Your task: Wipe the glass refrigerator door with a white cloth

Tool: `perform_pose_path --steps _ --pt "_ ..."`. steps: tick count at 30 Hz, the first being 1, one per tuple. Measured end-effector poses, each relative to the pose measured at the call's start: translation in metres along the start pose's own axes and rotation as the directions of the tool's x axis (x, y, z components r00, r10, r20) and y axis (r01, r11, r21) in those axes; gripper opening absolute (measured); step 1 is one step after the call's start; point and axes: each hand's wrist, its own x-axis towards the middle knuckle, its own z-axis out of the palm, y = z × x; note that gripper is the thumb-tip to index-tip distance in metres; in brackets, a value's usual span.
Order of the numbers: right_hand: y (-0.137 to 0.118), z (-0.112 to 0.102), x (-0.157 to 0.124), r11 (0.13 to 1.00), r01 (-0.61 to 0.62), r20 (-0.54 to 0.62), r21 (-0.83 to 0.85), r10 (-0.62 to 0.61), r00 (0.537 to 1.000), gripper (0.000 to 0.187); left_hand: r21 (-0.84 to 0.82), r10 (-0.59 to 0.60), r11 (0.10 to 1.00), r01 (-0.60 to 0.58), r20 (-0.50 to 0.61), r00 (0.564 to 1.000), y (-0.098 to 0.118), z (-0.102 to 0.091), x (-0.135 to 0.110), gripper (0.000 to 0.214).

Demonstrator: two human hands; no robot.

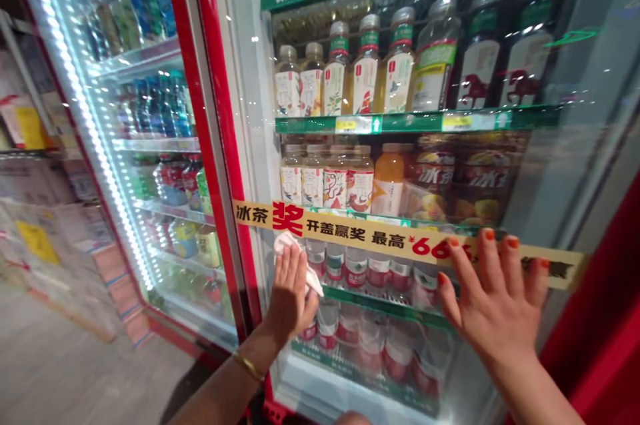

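My left hand (290,288) presses a white cloth (300,258) flat against the glass door (540,165) of a drinks fridge, just under a yellow banner sticker (370,238) with red and black print. The cloth shows above and to the right of the fingers. A gold bracelet sits on that wrist. My right hand (495,298) lies flat on the glass further right, fingers spread, orange nails, overlapping the banner. It holds nothing.
Behind the glass stand shelves of bottled tea and juice (350,78) and red-labelled bottles (370,338) lower down. A second lit fridge (150,145) with a red frame stands to the left. Stacked cartons (45,212) line the far left. A red surface (610,318) borders the right.
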Motion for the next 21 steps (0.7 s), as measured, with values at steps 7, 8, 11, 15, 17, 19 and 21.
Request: perform_pose_path --steps 7,8,11,15,17,19,21 --pt "-0.001 -0.002 -0.002 1.000 -0.010 -0.012 0.011 0.010 1.000 0.075 0.053 -0.333 0.940 0.337 -0.074 0.940 -0.018 0.003 0.080 0.085" --pt "0.000 -0.002 -0.002 1.000 -0.024 -0.020 0.010 0.024 1.000 0.075 0.042 -0.292 0.955 0.294 -0.046 0.955 -0.008 0.006 0.085 0.087" --pt "0.000 -0.001 -0.003 0.999 -0.049 -0.039 0.017 0.050 0.998 0.072 -0.016 0.074 0.997 -0.073 0.074 0.995 0.026 0.009 0.060 0.103" --pt "-0.002 0.000 -0.004 1.000 -0.031 -0.027 -0.002 0.031 0.999 0.075 -0.064 0.187 0.981 -0.182 0.077 0.979 0.013 -0.004 0.017 0.104" --pt "-0.002 0.000 -0.004 1.000 -0.011 -0.021 -0.018 0.011 1.000 0.077 -0.042 -0.031 0.999 0.033 0.032 0.999 -0.012 -0.010 0.034 0.089" --pt "-0.001 -0.001 -0.003 1.000 -0.015 -0.028 -0.021 0.014 0.999 0.078 -0.018 -0.206 0.978 0.206 -0.008 0.978 -0.025 -0.008 0.065 0.078" --pt "-0.001 -0.002 -0.003 0.999 -0.030 -0.033 -0.010 0.030 0.999 0.078 0.018 -0.266 0.964 0.266 -0.020 0.964 -0.017 -0.001 0.085 0.077"
